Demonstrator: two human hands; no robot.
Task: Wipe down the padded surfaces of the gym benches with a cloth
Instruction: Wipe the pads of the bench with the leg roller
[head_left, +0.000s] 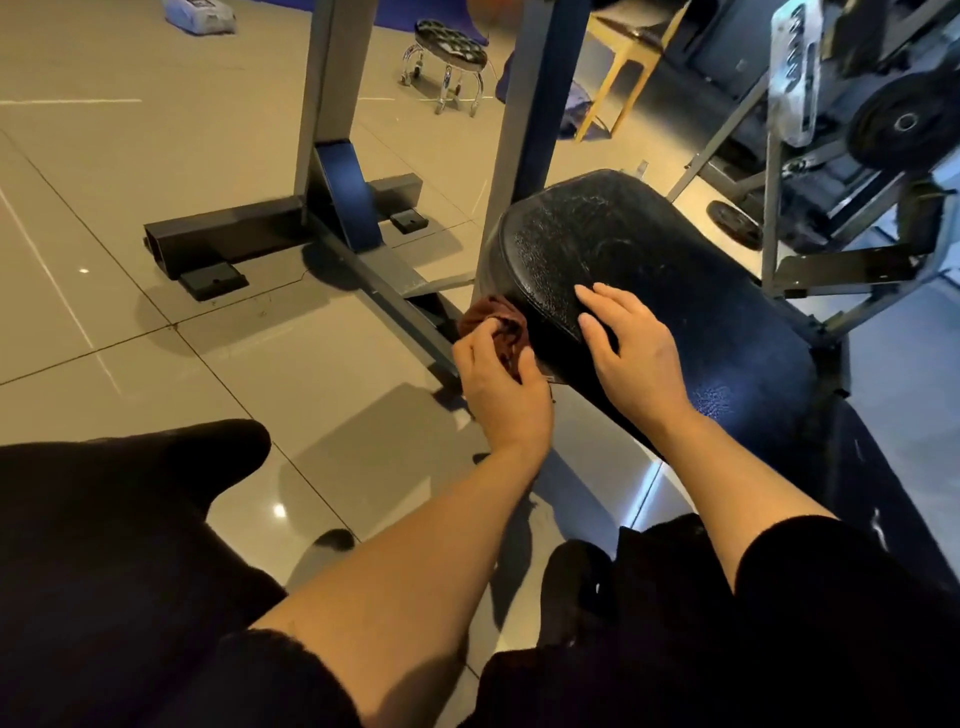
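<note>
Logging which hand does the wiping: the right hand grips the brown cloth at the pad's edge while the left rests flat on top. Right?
Hands are swapped. In the head view, the left hand grips the brown cloth at the pad's edge; the right hand rests flat on top.

To my left the tiled floor (156, 332) lies open, and there my left hand (501, 387) has room to swing. It grips the brown cloth (496, 322) against the near-left edge of the black pad (649, 260). Just beyond that edge a slanted grey frame bar (395, 291) runs along the floor, narrowing the gap beside the pad. A grey upright post (524, 104) rises touching the pad's far end and blocks passage there. My right hand (631, 353) rests flat on the pad top, bare ahead of it. To the right, metal struts (769, 218) and weight plates (904, 122) crowd close.
</note>
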